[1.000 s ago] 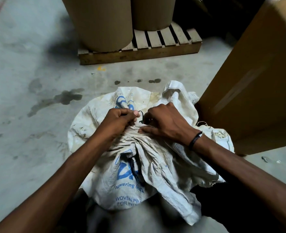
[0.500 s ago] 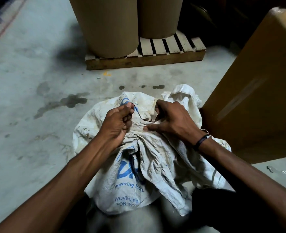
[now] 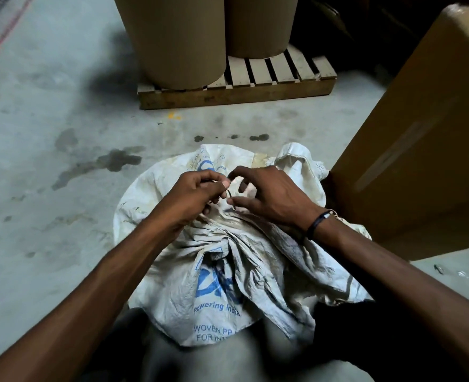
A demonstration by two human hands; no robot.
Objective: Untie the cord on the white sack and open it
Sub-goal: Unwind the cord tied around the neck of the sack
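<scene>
Plainly, the white sack [image 3: 228,271] is being handled as soft, crumpled woven cloth: it is judged to be floppy and light at the neck, offering no stiffness to pull against, so the bunched neck is being taken as the place to hold, with the thin dark cord [image 3: 229,194] worked loose right at the gather. The cord is likely to be slippery and small, calling for a fingertip pinch. The sack is lying on the grey concrete floor [image 3: 48,161], just beside a large cardboard box [image 3: 420,133] and in front of a wooden pallet [image 3: 241,89] bearing brown drums [image 3: 172,37]. It is being seen as dirty, creased, printed in blue lettering, its top still drawn together in folds. The cord is being pinched by the curled fingers of the left hand [image 3: 189,197], while the right hand [image 3: 272,197] is being held half spread, its fingertips bearing on the cloth beside the knot; whether the cord is also being gripped there cannot be told.
</scene>
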